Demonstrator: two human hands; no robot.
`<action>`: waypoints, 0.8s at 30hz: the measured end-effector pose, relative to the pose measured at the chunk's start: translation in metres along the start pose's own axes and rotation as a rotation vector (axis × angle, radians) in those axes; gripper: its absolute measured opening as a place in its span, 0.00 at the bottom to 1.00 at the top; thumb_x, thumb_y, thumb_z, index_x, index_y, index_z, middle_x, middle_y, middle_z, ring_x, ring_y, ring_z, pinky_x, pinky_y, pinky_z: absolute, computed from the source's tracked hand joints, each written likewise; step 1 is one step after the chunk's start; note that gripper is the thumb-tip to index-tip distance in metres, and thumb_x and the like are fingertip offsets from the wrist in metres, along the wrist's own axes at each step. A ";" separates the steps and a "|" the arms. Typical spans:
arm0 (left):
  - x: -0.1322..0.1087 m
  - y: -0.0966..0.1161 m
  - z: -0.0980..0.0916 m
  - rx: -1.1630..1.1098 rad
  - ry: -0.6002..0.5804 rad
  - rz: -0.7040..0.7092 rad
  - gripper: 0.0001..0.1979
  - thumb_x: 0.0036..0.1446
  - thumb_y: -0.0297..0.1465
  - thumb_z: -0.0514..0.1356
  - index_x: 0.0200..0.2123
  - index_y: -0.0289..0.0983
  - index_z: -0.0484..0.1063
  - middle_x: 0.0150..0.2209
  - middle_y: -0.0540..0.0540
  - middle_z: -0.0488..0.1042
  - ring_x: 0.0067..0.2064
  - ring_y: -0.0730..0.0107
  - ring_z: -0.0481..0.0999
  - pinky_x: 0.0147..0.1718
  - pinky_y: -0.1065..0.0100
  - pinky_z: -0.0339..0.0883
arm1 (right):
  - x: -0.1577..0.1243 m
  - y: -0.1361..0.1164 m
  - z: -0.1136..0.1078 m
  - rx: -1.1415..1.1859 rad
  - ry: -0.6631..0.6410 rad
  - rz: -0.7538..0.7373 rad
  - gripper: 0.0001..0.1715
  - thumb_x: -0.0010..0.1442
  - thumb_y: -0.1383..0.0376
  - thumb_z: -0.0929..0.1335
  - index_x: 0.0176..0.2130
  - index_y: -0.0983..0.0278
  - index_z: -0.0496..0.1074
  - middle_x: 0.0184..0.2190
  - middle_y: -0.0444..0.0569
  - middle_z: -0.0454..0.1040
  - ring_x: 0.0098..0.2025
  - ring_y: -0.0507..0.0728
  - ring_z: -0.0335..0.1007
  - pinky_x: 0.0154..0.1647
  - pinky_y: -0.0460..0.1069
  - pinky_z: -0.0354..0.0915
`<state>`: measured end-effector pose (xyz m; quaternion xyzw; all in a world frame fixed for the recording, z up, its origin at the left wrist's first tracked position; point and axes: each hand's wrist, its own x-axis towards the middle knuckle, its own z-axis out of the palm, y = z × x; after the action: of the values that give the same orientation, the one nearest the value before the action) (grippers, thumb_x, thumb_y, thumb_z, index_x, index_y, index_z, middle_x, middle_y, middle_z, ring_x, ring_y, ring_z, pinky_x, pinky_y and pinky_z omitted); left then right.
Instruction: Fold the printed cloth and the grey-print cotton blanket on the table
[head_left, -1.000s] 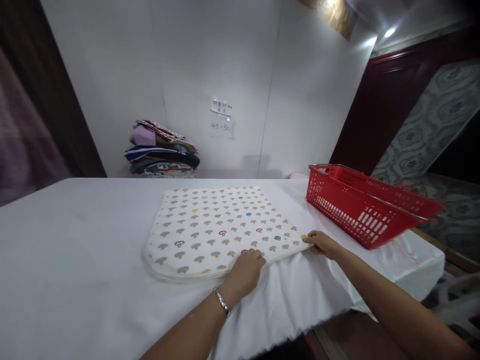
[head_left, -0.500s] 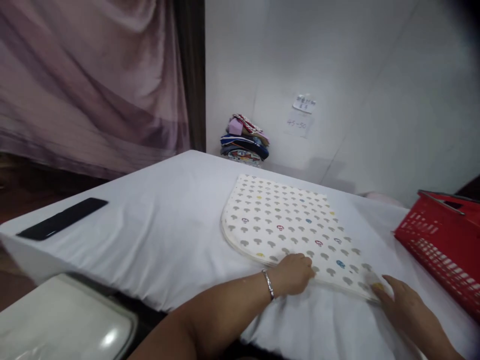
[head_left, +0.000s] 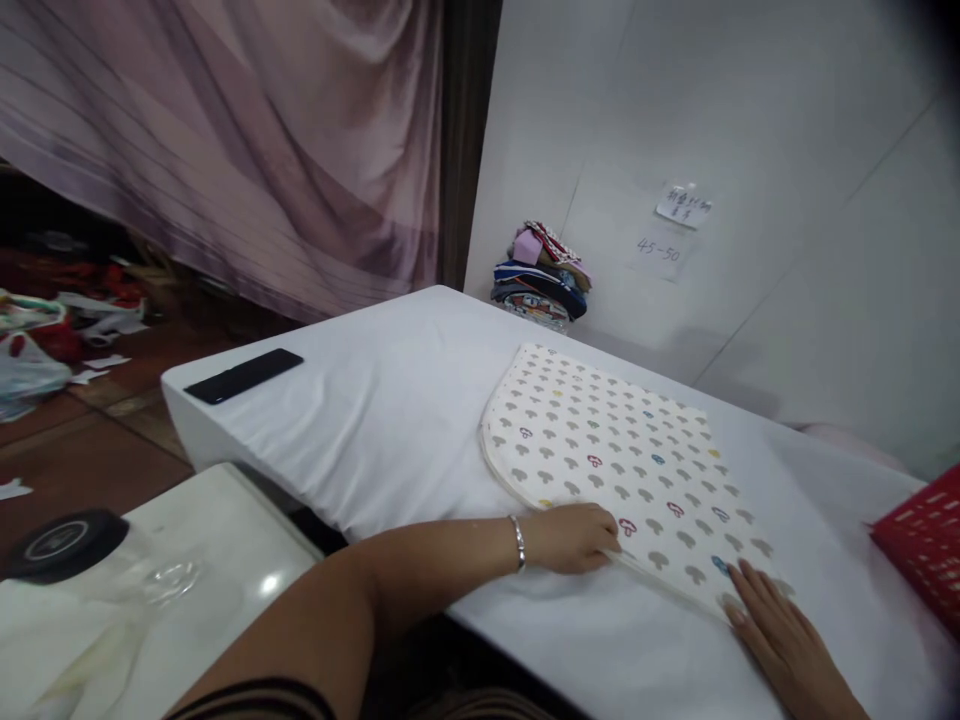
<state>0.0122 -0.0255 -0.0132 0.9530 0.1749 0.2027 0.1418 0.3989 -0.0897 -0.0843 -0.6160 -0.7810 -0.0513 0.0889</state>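
A white cloth (head_left: 600, 440) printed with grey and coloured mushrooms lies flat on a white-covered table (head_left: 405, 400). Its far-left side ends in a rounded corner, and the near edge looks layered. My left hand (head_left: 576, 537), with a silver bracelet at the wrist, is closed on that near edge, fingertips curled over the cloth. My right hand (head_left: 776, 620) rests flat on the near right corner with its fingers stretched out.
A black phone-like slab (head_left: 244, 375) lies at the table's left end. Folded fabrics (head_left: 541, 275) are stacked by the wall. At right stands a red plastic basket (head_left: 926, 540). Lower left, a white surface (head_left: 217, 540) carries a black round object (head_left: 67, 545). A pink curtain (head_left: 337, 140) hangs behind.
The view has swung left, so the scene sits further right and the floor at left shows. My right hand has gone from holding the cloth's corner to lying flat on it.
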 end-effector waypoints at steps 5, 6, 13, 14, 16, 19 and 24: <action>-0.050 -0.013 -0.042 -0.053 0.150 -0.194 0.08 0.59 0.30 0.53 0.38 0.38 0.72 0.42 0.45 0.72 0.45 0.68 0.69 0.46 0.68 0.61 | 0.003 0.010 -0.002 0.037 -0.058 -0.037 0.32 0.62 0.53 0.55 0.64 0.55 0.51 0.63 0.49 0.53 0.63 0.66 0.47 0.55 0.67 0.58; -0.060 -0.018 -0.052 -0.046 0.224 -0.270 0.09 0.59 0.30 0.52 0.38 0.39 0.72 0.42 0.45 0.72 0.45 0.67 0.69 0.46 0.67 0.61 | 0.006 0.009 -0.004 0.042 -0.076 -0.045 0.32 0.63 0.53 0.55 0.64 0.54 0.51 0.63 0.49 0.52 0.63 0.66 0.46 0.55 0.67 0.58; -0.104 -0.072 -0.097 -0.150 0.550 -1.228 0.15 0.55 0.35 0.55 0.44 0.36 0.69 0.45 0.42 0.72 0.44 0.64 0.71 0.44 0.66 0.62 | 0.076 -0.089 -0.033 0.108 -0.109 -0.171 0.32 0.64 0.53 0.55 0.65 0.53 0.44 0.66 0.45 0.43 0.66 0.63 0.38 0.62 0.66 0.46; -0.105 -0.078 -0.098 -0.196 0.538 -1.304 0.17 0.53 0.35 0.56 0.46 0.35 0.68 0.46 0.41 0.71 0.45 0.63 0.71 0.44 0.66 0.62 | 0.090 -0.112 -0.036 0.131 -0.122 -0.204 0.32 0.65 0.53 0.55 0.65 0.52 0.43 0.66 0.45 0.42 0.66 0.63 0.37 0.62 0.65 0.45; -0.104 -0.086 -0.099 -0.292 0.523 -1.368 0.20 0.51 0.35 0.58 0.48 0.34 0.66 0.47 0.40 0.71 0.45 0.62 0.71 0.42 0.67 0.63 | 0.117 -0.155 -0.041 0.186 -0.176 -0.289 0.33 0.65 0.52 0.54 0.65 0.52 0.41 0.66 0.44 0.39 0.67 0.61 0.34 0.64 0.64 0.43; -0.097 -0.091 -0.096 -0.427 0.502 -1.381 0.19 0.50 0.35 0.58 0.45 0.33 0.67 0.40 0.41 0.75 0.34 0.66 0.75 0.32 0.70 0.65 | 0.155 -0.209 -0.045 0.264 -0.224 -0.396 0.33 0.65 0.52 0.54 0.66 0.53 0.40 0.67 0.43 0.37 0.67 0.59 0.31 0.65 0.62 0.39; -0.091 -0.095 -0.096 -0.638 0.494 -1.379 0.09 0.50 0.34 0.56 0.28 0.32 0.68 0.20 0.49 0.69 0.19 0.73 0.67 0.18 0.72 0.59 | 0.199 -0.266 -0.038 0.317 -0.272 -0.493 0.33 0.65 0.52 0.55 0.65 0.57 0.45 0.66 0.46 0.40 0.67 0.58 0.30 0.65 0.61 0.37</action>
<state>-0.1338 0.0431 0.0082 0.4709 0.6850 0.3149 0.4581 0.0989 0.0306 0.0012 -0.3877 -0.9098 0.1338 0.0633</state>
